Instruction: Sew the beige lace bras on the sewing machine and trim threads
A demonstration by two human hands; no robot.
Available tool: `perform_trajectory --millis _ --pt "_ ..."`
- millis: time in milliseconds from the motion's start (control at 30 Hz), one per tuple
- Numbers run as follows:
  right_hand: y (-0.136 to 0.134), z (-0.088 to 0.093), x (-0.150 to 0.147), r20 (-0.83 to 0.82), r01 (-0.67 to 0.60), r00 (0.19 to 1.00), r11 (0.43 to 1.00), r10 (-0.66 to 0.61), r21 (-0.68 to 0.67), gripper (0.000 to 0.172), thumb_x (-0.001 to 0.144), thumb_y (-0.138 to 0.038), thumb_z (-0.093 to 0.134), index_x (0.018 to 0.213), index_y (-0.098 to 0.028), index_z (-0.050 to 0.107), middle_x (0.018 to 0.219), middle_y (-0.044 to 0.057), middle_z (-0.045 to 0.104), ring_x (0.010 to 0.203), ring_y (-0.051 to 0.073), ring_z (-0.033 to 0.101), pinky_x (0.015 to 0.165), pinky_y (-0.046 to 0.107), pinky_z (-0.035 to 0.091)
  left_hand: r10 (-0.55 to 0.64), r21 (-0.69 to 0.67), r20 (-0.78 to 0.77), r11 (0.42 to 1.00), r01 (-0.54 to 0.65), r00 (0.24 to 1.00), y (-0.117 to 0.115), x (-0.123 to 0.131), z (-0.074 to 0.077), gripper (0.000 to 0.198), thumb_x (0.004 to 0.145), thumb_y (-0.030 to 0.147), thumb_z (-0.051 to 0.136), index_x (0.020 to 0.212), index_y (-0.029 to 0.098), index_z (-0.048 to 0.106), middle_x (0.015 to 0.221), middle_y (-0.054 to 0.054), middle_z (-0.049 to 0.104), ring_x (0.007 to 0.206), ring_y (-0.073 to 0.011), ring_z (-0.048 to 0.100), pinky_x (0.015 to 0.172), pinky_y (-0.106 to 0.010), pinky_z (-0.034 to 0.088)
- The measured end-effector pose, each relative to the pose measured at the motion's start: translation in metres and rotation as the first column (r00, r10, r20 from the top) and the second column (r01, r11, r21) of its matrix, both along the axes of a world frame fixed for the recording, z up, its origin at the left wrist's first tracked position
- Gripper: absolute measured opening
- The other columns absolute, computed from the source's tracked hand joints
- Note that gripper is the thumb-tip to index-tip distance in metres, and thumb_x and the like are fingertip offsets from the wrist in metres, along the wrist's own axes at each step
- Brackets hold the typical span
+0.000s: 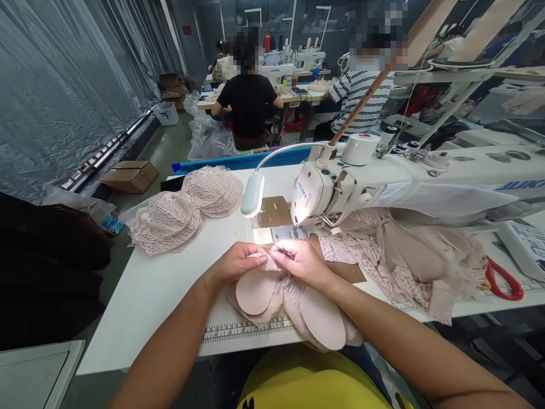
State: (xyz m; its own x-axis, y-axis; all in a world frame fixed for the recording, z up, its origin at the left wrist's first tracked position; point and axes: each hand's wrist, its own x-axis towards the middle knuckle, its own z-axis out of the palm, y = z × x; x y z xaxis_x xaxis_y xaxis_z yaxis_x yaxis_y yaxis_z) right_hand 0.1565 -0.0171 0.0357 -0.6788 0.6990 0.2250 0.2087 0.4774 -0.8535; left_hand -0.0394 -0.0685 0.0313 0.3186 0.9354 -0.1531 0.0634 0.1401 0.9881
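Observation:
A pale pink lace bra [283, 292] with smooth cup pads lies over the table's front edge. My left hand [236, 262] pinches its upper lace edge between thumb and fingers. Close beside it, my right hand [304, 264] is closed at the same edge, fingertips almost meeting the left thumb. A slim dark tool [284, 251] shows between the right fingers; its kind cannot be made out. Both hands are just in front of the sewing machine [317, 193], near its lit needle area. The bra's part under the right wrist is hidden.
Stacked lace cups [170, 221] lie at the table's left. More lace pieces [409, 255] are heaped right of the machine, near a red cord loop [504, 279]. A bendable lamp [252, 194] hangs over the work. A printed ruler [247, 329] runs along the front edge. People sit beyond.

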Motion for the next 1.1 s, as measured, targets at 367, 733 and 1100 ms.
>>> perform_trajectory --millis 367,733,1100 --pt "-0.001 0.004 -0.003 0.026 0.052 0.998 0.998 -0.051 -0.038 0.023 0.088 -0.03 0.048 0.068 -0.018 0.052 0.062 -0.002 0.048 0.058 0.012 0.045 0.056 0.026 0.036 -0.003 -0.037 0.017 0.999 0.003 1.0 0.0 0.002 -0.001 0.025 0.082 0.036 0.061 0.081 0.011 0.066 0.073 -0.002 0.058 0.068 -0.012 0.05 0.066 -0.023 0.039" --pt "0.011 0.0 0.038 0.144 0.136 0.982 0.986 -0.122 -0.095 0.029 0.09 -0.046 0.043 0.09 -0.019 0.054 0.067 -0.001 0.052 0.063 0.015 0.051 0.06 0.028 0.041 0.028 -0.097 0.033 0.995 -0.024 0.999 0.0 -0.004 -0.004 0.025 0.077 0.036 0.068 0.083 0.013 0.069 0.078 -0.003 0.063 0.073 -0.0133 0.055 0.069 -0.024 0.041" --pt "-0.012 -0.002 0.017 0.058 0.013 0.998 0.96 0.003 -0.278 0.025 0.085 -0.036 0.055 0.101 -0.018 0.062 0.09 0.005 0.065 0.08 0.018 0.06 0.071 0.031 0.047 0.066 -0.107 0.063 0.993 -0.059 0.996 0.0 0.0 -0.006 0.027 0.077 0.036 0.069 0.088 0.012 0.07 0.083 -0.006 0.067 0.079 -0.0163 0.058 0.076 -0.027 0.043"
